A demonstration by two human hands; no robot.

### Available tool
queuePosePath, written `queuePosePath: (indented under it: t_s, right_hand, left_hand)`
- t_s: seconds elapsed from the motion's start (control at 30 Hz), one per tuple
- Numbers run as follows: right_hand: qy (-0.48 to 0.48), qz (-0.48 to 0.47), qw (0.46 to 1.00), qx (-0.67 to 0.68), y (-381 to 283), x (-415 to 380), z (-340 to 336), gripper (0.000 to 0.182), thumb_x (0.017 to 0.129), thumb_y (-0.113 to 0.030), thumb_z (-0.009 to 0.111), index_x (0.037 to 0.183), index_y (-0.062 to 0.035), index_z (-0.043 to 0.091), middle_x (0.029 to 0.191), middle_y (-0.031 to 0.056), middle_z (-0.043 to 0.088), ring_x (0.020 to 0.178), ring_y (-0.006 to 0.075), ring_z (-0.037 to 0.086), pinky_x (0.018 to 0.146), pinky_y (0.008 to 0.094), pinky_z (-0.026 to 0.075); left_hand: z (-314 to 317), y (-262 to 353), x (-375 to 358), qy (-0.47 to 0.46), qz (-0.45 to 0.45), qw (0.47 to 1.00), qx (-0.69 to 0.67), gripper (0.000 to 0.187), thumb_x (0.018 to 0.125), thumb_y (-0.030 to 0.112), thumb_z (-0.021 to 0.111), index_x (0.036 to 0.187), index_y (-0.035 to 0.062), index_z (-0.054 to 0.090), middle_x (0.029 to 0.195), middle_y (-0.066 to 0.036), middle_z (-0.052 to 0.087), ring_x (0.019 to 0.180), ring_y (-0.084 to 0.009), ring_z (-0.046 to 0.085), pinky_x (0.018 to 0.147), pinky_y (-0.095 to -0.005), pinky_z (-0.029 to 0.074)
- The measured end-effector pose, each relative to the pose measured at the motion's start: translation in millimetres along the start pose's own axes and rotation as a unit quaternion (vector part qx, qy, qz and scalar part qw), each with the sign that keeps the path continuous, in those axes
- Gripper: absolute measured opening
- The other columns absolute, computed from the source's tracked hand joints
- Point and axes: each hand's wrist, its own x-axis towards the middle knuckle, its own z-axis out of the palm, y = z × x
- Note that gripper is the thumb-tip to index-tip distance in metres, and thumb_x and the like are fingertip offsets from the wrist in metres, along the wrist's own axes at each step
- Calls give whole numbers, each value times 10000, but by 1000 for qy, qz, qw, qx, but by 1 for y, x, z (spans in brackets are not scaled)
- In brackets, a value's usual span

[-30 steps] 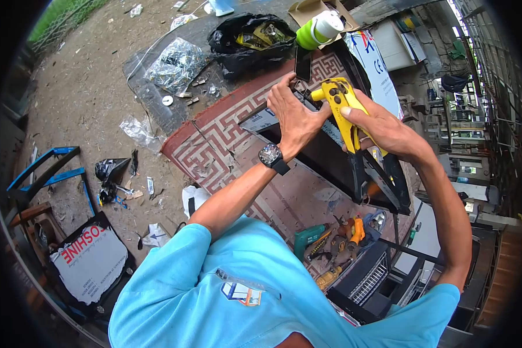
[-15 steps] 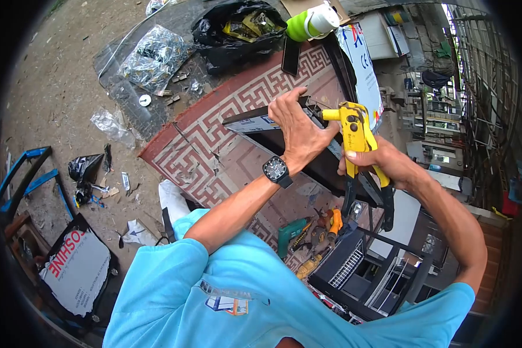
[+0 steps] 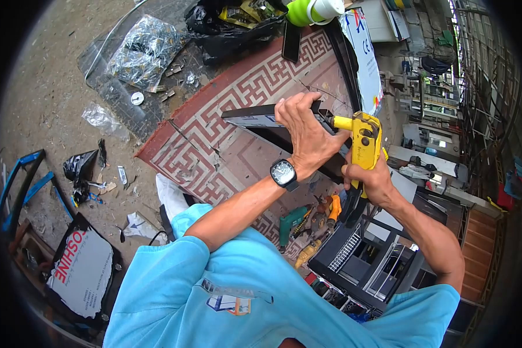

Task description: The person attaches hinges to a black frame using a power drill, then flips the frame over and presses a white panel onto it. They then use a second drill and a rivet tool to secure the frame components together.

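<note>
My left hand (image 3: 310,130), below a black watch, is closed round the corner of a dark metal frame (image 3: 255,113) that has a pale label strip along its side. In my right hand (image 3: 370,174) is a yellow hand riveter (image 3: 365,138), its handles pressed together and partly hidden by my fingers. The riveter's nose points left and meets the frame's corner beside my left hand. Under the frame lies a red and cream patterned mat (image 3: 197,151).
A green drill (image 3: 293,225) and an orange tool (image 3: 334,210) lie near my body. Black metal frames (image 3: 354,252) stand at the lower right. At the top are a black plastic bag (image 3: 214,35), a phone (image 3: 291,42) and a green and white bottle (image 3: 313,10).
My right hand has drawn the riveter's handles together, and the riveter sits slightly lower and further right. My left hand still holds the frame's corner.
</note>
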Motion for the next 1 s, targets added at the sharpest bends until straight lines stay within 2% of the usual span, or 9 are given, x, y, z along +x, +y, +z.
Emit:
queuePosePath:
  t_s: [0.17, 0.3, 0.37, 0.57, 0.63, 0.7, 0.77, 0.83, 1.0]
  right_hand:
    - [-17, 21, 998, -60, -8, -3, -10, 255, 735, -116, 694, 896, 15, 547, 738, 65, 587, 576, 135, 582, 564, 262, 479]
    - [28, -152, 944, -291, -9, -17, -29, 364, 787, -143, 677, 1100, -12, 544, 770, 53, 604, 569, 109, 547, 564, 258, 471]
    - [-7, 35, 981, -191, -42, -34, -33, 379, 795, -100, 651, 1141, -13, 521, 794, 68, 619, 532, 111, 547, 443, 229, 437]
    - [-239, 142, 946, -166, -67, -14, -50, 383, 775, -57, 661, 1111, 60, 521, 866, 129, 655, 536, 144, 586, 357, 223, 456]
    - [-214, 156, 952, -151, -64, -17, -41, 336, 785, -93, 675, 1053, 62, 545, 822, 115, 641, 512, 140, 559, 356, 220, 425]
    - [-90, 129, 982, -101, -39, -21, -32, 282, 806, -123, 669, 1021, 29, 567, 758, 82, 613, 523, 135, 535, 438, 227, 429]
    - [-85, 104, 987, -85, -20, -19, -30, 278, 826, -165, 667, 1030, -5, 569, 759, 58, 593, 620, 131, 539, 529, 238, 429]
    - [-81, 76, 994, 5, -12, -21, -25, 428, 806, -188, 691, 1138, 15, 515, 1011, 119, 616, 819, 176, 616, 715, 292, 512]
    - [-114, 105, 981, 119, -17, -28, -12, 380, 803, -154, 665, 1117, -1, 515, 907, 89, 621, 901, 178, 593, 772, 294, 459]
  left_hand:
    - [-3, 3, 4, 5, 13, 1000, 20, 769, 549, 235, 774, 1183, 43, 383, 1095, -133, 404, 1029, -295, 355, 919, -446, 238]
    - [2, -2, 3, 9, 17, 999, 26, 788, 566, 284, 768, 1206, 48, 374, 1115, -140, 399, 1055, -302, 346, 934, -452, 228]
    - [2, -3, 5, 14, 29, 999, 27, 796, 568, 287, 768, 1213, 48, 368, 1124, -141, 397, 1067, -303, 341, 942, -453, 223]
    - [-12, -7, -6, -14, 43, 999, 24, 820, 585, 309, 780, 1236, 48, 355, 1150, -143, 400, 1092, -302, 342, 954, -449, 224]
    - [-15, -9, 1, -25, 63, 998, 16, 817, 599, 327, 797, 1234, 44, 368, 1145, -138, 418, 1079, -293, 367, 941, -435, 249]
    - [-18, -9, 3, -44, 55, 997, 14, 803, 612, 338, 804, 1228, 41, 383, 1135, -131, 434, 1062, -283, 392, 926, -426, 268]
    - [-18, -11, 3, -49, 55, 997, 9, 796, 609, 339, 804, 1220, 39, 391, 1130, -131, 437, 1061, -278, 397, 925, -428, 269]
    - [-21, -9, 1, -42, 57, 997, 10, 794, 597, 333, 803, 1214, 44, 394, 1123, -133, 438, 1060, -281, 399, 922, -429, 271]
    - [-19, -12, -1, -36, 58, 998, 7, 779, 575, 323, 789, 1196, 59, 401, 1098, -129, 435, 1060, -291, 396, 922, -436, 267]
